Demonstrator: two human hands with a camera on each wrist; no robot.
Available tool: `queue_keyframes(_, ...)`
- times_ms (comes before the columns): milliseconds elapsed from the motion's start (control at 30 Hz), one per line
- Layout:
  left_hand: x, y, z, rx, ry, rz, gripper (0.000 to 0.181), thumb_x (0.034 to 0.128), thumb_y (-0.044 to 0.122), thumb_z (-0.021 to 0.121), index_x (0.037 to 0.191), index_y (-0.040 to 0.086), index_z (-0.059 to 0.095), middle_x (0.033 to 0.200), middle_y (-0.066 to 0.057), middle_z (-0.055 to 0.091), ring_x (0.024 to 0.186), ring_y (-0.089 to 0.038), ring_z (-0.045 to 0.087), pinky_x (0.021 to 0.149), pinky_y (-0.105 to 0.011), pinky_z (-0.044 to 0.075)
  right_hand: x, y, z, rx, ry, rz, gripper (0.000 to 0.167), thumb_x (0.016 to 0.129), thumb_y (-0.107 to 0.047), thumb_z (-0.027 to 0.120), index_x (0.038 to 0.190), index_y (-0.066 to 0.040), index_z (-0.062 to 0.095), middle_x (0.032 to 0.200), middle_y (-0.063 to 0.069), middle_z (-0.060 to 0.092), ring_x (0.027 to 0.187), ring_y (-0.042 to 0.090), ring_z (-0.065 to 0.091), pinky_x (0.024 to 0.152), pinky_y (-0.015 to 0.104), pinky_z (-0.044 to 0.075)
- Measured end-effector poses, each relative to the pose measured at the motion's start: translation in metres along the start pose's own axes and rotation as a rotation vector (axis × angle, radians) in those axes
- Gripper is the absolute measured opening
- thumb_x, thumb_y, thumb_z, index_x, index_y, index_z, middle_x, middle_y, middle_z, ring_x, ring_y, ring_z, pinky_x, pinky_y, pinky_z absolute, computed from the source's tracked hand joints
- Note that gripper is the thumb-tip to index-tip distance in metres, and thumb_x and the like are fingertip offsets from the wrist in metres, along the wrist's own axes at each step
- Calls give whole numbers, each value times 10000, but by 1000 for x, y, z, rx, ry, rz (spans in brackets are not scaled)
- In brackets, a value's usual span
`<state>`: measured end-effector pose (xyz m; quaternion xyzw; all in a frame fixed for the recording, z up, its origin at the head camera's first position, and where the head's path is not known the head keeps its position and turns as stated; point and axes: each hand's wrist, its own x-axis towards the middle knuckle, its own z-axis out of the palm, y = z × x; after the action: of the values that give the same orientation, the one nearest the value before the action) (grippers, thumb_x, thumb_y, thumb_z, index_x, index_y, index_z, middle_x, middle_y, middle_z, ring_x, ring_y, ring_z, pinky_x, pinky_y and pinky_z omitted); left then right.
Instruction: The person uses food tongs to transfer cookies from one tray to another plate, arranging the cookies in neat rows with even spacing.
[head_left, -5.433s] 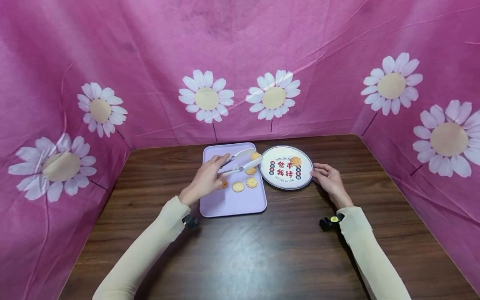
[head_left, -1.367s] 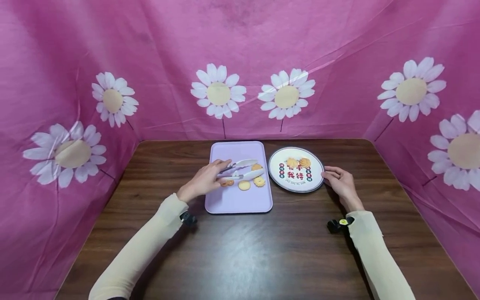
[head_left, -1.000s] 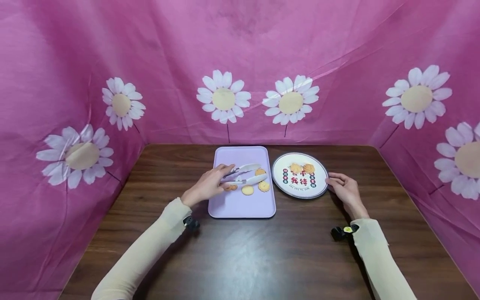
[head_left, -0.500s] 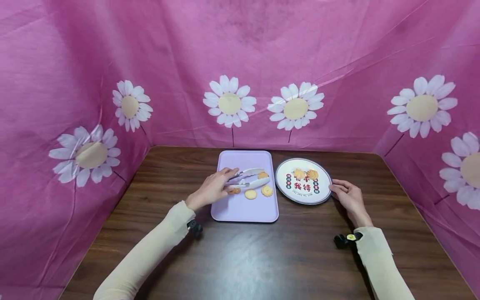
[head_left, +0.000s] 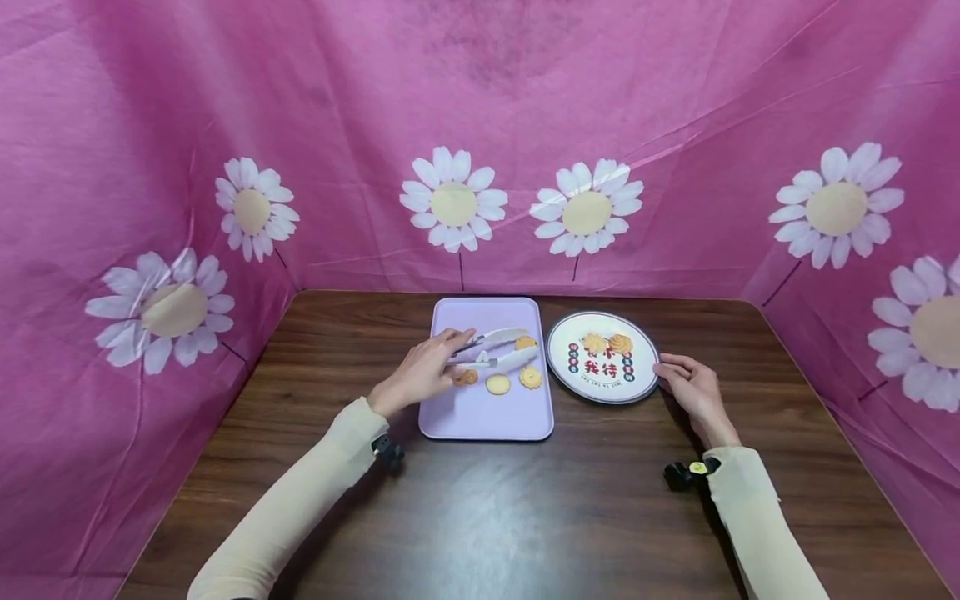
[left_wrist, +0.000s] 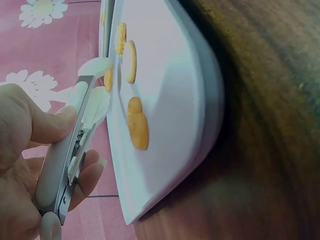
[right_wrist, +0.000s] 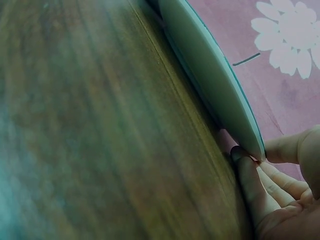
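Observation:
My left hand (head_left: 420,371) holds a pair of tongs (head_left: 508,360) with white tips and metal handles over the lilac tray (head_left: 487,422). The tips stand apart, on either side of a round cookie (head_left: 525,342); whether they touch it I cannot tell. Nearer me on the tray lie a flower-edged cookie (head_left: 530,377), a plain oval cookie (head_left: 498,383) and a browner cookie (head_left: 466,377). To the right, my right hand (head_left: 693,390) pinches the rim of a white plate (head_left: 566,375) with red lettering. A pale cookie (head_left: 594,342) and a swirled cookie (head_left: 620,343) lie on it.
Tray and plate sit side by side near the back of the dark wooden table (head_left: 480,508). A pink cloth (head_left: 337,225) with printed daisies hangs behind and along both sides. In the right wrist view the plate's near edge (right_wrist: 220,90) looks slightly raised off the table.
Since the oldest frame the pale cookie has come to the plate beside the swirled one. The tongs are again over the tray. My right hand keeps its hold; the view shifts slightly.

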<state>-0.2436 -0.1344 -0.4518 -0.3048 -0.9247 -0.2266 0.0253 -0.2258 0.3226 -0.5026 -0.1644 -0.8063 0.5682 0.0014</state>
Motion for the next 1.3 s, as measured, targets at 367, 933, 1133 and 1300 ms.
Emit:
queue_keyframes(367,13,4,-8,-26,34,14,709,936,39,719,1587,96,443,1408,-136,615,1130,-297,653,941,-494,548,0,2,-1,-55,-13,-18,554,1035,-270,640,1472,49,523,1163,-46,732,882,-192,577,806,67,527)
queue_keyframes(933,46,31,5,-40,-34,51,700,956,60,696,1600,113,425,1412,-108,612,1058,-240,619,865,-400,539,-2,1,-2,-59,-23,-13,551,1040,-285,638,1484,20,520,1173,-41,717,897,-174,585,818,76,535)
queue_keyframes(1133,55,35,12,-28,-64,42,727,937,71,725,1599,136,432,1429,-101,604,1140,-254,628,935,-439,542,-2,1,-3,-41,-32,-28,548,1049,-268,624,1506,8,500,1044,-159,706,904,-189,587,823,67,531)
queue_keyframes(1300,60,38,15,-14,-78,32,700,950,76,705,1595,131,439,1423,-94,607,1149,-244,630,943,-442,544,-1,2,-2,-43,-23,-15,543,1044,-267,633,1494,12,511,1153,-62,728,910,-178,586,825,70,532)
